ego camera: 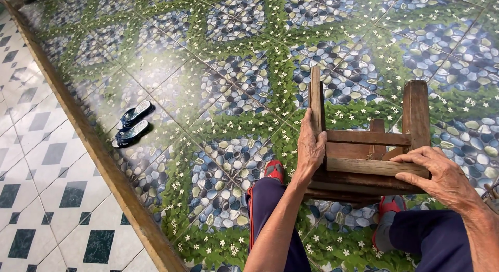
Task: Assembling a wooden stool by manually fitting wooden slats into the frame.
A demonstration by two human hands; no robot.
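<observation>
Open tiled floor (218, 85) lies ahead and left of the hands; only a pair of sandals (132, 124) and a wooden threshold (93, 147) interrupt it far left.

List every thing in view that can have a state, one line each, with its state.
Wooden stool: upside down, legs pointing up, held between the knees.
Left hand: grip closed around one stool leg.
Right hand: resting on a stool rail, fingers curled over it.
Pair of sandals: lying side by side on the floor, unworn.
Red footwear: worn on the feet.
</observation>
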